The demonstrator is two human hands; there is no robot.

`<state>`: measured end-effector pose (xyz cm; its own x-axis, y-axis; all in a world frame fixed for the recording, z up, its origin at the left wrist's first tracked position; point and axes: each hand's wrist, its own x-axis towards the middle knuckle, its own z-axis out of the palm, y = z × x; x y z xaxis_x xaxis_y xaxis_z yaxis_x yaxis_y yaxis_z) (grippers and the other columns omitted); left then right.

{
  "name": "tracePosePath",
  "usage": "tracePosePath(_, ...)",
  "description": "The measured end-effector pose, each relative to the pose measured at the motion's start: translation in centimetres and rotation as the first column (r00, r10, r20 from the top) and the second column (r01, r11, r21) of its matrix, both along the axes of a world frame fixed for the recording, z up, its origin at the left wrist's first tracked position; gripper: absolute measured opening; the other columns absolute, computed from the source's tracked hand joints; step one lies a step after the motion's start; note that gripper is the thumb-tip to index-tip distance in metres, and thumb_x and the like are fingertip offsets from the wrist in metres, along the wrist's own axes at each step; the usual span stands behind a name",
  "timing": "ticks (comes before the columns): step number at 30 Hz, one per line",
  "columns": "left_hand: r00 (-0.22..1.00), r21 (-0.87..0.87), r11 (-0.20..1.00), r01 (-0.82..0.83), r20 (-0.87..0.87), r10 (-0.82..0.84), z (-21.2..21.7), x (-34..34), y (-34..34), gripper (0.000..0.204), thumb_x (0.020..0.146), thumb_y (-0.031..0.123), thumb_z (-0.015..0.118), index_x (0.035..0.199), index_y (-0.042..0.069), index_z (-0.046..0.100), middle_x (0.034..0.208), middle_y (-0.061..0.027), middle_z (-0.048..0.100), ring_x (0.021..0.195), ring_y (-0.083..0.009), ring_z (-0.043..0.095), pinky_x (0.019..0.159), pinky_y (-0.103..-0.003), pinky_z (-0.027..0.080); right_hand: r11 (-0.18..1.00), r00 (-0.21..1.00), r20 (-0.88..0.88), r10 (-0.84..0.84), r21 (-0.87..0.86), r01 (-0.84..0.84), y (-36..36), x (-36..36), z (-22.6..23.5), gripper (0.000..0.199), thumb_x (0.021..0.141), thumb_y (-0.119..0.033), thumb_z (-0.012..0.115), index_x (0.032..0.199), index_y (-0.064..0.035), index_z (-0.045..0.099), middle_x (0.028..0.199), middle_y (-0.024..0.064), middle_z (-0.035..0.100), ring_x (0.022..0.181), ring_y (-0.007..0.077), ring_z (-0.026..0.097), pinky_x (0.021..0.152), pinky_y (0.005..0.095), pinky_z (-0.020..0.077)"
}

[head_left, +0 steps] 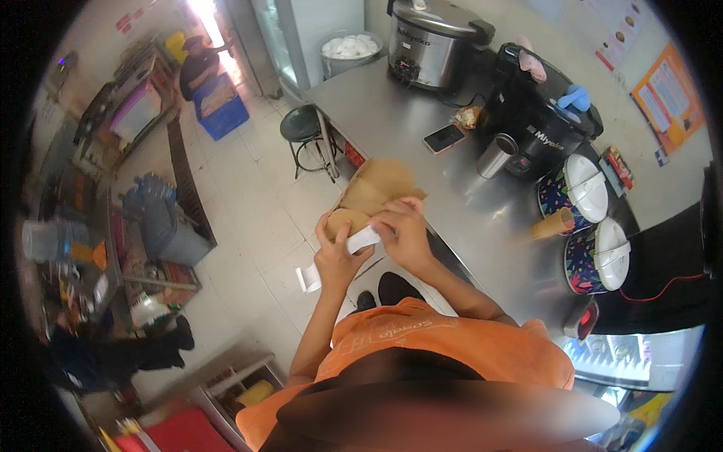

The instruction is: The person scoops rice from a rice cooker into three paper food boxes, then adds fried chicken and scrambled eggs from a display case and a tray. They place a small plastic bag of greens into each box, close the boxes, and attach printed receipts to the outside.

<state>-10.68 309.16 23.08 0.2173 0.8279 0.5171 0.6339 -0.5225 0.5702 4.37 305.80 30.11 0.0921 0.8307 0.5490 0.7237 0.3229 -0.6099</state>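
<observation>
In front of my body, beside the steel counter's edge, I hold up a brown paper bag; its folds partly hide its shape. My left hand is closed on the bag's near edge, thumb on top. A curling white paper strip lies across the near side of the bag, and its loose end hangs below my left hand. My right hand pinches the strip's right end, its fingers also against the bag.
On the steel counter to my right are a phone, a steel cup, a silver cooker, a black cooker and two patterned pots. A stool stands ahead. Another person is near a blue crate.
</observation>
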Motion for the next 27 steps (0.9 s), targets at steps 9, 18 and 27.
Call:
tracePosePath(9, 0.976, -0.019, 0.982, 0.187, -0.11, -0.188, -1.0, 8.3, 19.2, 0.065, 0.052, 0.028, 0.084, 0.109, 0.011, 0.059, 0.132, -0.0117, 0.039, 0.087, -0.0306, 0.065, 0.062, -0.039, 0.056, 0.94, 0.943, -0.051, -0.329, 0.078, 0.332, 15.9, 8.5, -1.9, 0.007, 0.076, -0.011, 0.066, 0.075, -0.0052, 0.069, 0.076, 0.0077, 0.061, 0.076, 0.0248, 0.055, 0.085, 0.0385, 0.0314)
tracePosePath(18, 0.984, -0.242, 0.956, 0.169, -0.022, -0.179, -5.4, 11.6, 35.8, 0.085, 0.055, 0.023, 0.084, 0.13, 0.011, 0.045, 0.124, -0.0165, 0.044, 0.099, -0.0354, 0.058, 0.075, -0.043, 0.053, 0.792, 0.798, 0.051, -0.601, 0.175, 0.585, 27.4, 16.4, -1.3, 0.005, 0.073, -0.008, 0.067, 0.078, -0.0061, 0.067, 0.079, 0.0079, 0.06, 0.082, 0.0254, 0.057, 0.086, 0.0404, 0.0338)
tracePosePath(27, 0.939, -0.22, 0.913, 0.342, 0.109, -0.326, -11.1, 18.7, 45.7, 0.098, 0.06, 0.034, 0.086, 0.134, 0.002, 0.029, 0.128, -0.0201, 0.041, 0.119, -0.0386, 0.044, 0.098, -0.046, 0.039, 0.726, 0.642, 0.491, -0.589, -0.027, 0.687, 29.9, 18.4, -10.7, 0.011, 0.075, -0.013, 0.067, 0.085, -0.008, 0.068, 0.093, 0.0022, 0.064, 0.095, 0.0184, 0.058, 0.094, 0.044, 0.0335)
